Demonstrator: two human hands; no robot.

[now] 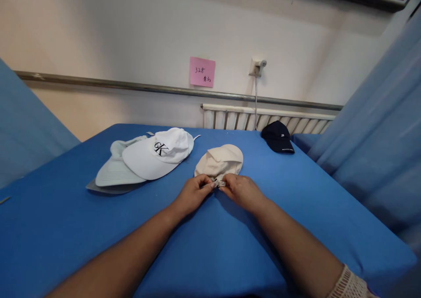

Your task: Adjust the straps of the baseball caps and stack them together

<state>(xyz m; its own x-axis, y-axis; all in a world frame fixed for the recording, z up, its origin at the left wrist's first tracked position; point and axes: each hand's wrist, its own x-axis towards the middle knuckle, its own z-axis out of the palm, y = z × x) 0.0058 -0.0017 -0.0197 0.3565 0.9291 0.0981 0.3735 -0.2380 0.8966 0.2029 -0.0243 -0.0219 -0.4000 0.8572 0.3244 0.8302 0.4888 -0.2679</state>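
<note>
A beige cap (219, 159) lies in the middle of the blue-covered table (184, 254), its back strap (217, 183) toward me. My left hand (194, 193) pinches the strap from the left, thumb and fingers closed on it. From the other side, my right hand (242, 192) is closed on the strap beside a small buckle (222, 184). The two hands are a short gap apart at the cap's near edge. What lies under my fingertips is partly hidden.
To the left, a white cap (148, 159) with black letters overlaps a pale grey-green cap (115, 170) and a grey brim (113, 189). A dark navy cap (278, 135) rests at the back right. Behind stand a radiator (237, 117) and a wall rail (131, 85); blue curtains (378, 135) flank the table.
</note>
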